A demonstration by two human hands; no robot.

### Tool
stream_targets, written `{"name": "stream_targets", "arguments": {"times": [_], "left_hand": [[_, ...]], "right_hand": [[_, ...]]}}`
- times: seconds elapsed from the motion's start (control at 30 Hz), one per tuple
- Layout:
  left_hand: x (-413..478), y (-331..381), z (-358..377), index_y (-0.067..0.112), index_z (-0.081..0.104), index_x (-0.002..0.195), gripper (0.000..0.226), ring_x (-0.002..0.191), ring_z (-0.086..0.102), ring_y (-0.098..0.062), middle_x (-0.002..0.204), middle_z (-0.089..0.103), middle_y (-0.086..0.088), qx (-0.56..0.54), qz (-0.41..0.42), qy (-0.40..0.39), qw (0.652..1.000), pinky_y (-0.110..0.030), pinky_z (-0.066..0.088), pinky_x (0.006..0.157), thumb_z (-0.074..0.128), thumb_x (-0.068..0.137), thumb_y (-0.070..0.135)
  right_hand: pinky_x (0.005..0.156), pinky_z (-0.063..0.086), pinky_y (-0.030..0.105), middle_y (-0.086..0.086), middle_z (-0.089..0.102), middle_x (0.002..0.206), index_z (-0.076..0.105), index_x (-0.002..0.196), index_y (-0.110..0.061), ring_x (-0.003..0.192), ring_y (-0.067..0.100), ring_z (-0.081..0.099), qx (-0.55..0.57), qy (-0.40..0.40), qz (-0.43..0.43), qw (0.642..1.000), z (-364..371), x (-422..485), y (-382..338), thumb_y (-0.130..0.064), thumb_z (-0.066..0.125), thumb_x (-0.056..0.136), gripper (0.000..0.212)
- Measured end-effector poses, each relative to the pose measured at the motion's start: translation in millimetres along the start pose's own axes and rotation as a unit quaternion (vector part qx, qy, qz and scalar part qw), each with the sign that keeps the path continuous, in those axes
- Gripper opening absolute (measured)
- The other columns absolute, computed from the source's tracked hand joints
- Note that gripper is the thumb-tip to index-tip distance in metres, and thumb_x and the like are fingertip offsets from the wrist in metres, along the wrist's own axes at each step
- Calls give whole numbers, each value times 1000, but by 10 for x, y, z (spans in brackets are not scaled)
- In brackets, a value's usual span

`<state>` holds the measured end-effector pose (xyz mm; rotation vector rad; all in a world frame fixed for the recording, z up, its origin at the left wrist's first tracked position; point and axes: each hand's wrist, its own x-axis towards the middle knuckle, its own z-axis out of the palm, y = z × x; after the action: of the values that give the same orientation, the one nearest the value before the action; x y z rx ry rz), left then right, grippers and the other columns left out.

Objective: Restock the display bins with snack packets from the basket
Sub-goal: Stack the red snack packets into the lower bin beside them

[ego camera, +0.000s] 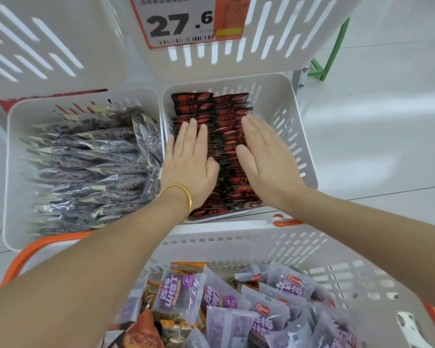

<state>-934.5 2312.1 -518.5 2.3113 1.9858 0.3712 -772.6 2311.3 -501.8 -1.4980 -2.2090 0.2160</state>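
Now, with both hands flat and fingers spread, holding nothing, the left hand [189,164] and right hand [266,159] should press evenly along the red packets [226,136] in the right bin [299,136] to level rows, while purple packets [236,305] wait in the basket [236,244].
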Motion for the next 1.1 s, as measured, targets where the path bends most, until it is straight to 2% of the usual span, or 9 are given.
{"name": "stream_targets", "arguments": {"times": [0.07, 0.17, 0.33, 0.43, 0.6, 0.73, 0.83, 1.0, 1.1], "left_hand": [[5, -18, -4, 12, 0, 150, 68, 145, -11, -17, 158, -6, -6, -5, -12, 4, 1000, -37, -7, 118, 13, 87, 34], [-3, -17, 35, 12, -4, 150, 63, 145, -13, -17, 158, -10, -6, 37, -6, -12, 999, -39, -9, 118, 21, 95, 30], [5, -22, 66, 12, -6, 150, 64, 145, -14, -19, 158, -12, -6, 59, -6, -13, 998, -41, -9, 118, 21, 95, 30], [3, 3, 96, 10, -4, 150, 65, 145, -12, -21, 158, -9, -8, 81, -12, -3, 997, -41, -10, 117, 12, 91, 32], [7, -4, 99, 9, 4, 150, 76, 146, -4, -24, 158, 0, -10, 89, -2, 9, 996, -42, -7, 118, -4, 80, 37], [17, 25, 15, 11, 3, 150, 68, 146, -7, -21, 159, -2, -8, 53, -16, -17, 998, -40, -5, 118, 3, 87, 36], [-30, 9, -66, 14, 0, 151, 59, 145, -9, -21, 159, -6, -8, 51, -2, -40, 998, -41, -4, 118, 13, 97, 35], [-156, -113, 5, 18, -10, 149, 64, 145, -14, -22, 157, -16, -9, 144, 54, -69, 986, -45, -5, 117, 9, 96, 50], [-132, -134, 33, 18, -11, 149, 68, 145, -14, -23, 157, -16, -10, 143, 57, -48, 987, -45, -5, 117, -3, 92, 55]], "right_hand": [[120, 4, 37, 8, 8, 159, 10, 151, -8, 147, 19, 4, -66, -67, -17, 995, 51, -46, 19, -56, -3, 86, 81], [117, 14, 49, 12, 15, 157, 18, 149, -5, 146, 24, 11, -137, -101, -108, 979, 133, -45, 125, -59, -9, 91, 84], [113, 26, 49, 18, 32, 150, 34, 143, 1, 140, 30, 30, -145, -29, -192, 970, 210, 35, 187, -36, 26, 98, 59], [110, 30, 48, 18, 44, 143, 45, 137, 0, 133, 31, 42, -160, 8, -218, 963, 236, 92, 215, -30, 33, 95, 53], [75, 41, 39, 5, 62, 92, 63, 87, -12, 87, 25, 52, -83, 44, -239, 966, -60, -10, 238, -39, 48, 92, 32], [68, 34, 33, -2, 58, 74, 68, 71, -20, 77, 22, 51, -148, 15, -278, 949, -224, -149, 422, -43, 56, 83, 29], [66, 30, 32, -3, 55, 68, 67, 64, -20, 71, 24, 55, -182, 12, -273, 945, -163, -97, 404, -35, 55, 80, 25], [61, 43, 29, -3, 56, 65, 65, 61, -19, 67, 22, 55, -246, -76, -291, 922, -3, -11, 327, -27, 84, 61, 21], [70, 40, 33, 0, 60, 79, 68, 73, -19, 79, 24, 56, -209, -41, -264, 941, -46, -14, 325, -39, 72, 75, 20]]}}
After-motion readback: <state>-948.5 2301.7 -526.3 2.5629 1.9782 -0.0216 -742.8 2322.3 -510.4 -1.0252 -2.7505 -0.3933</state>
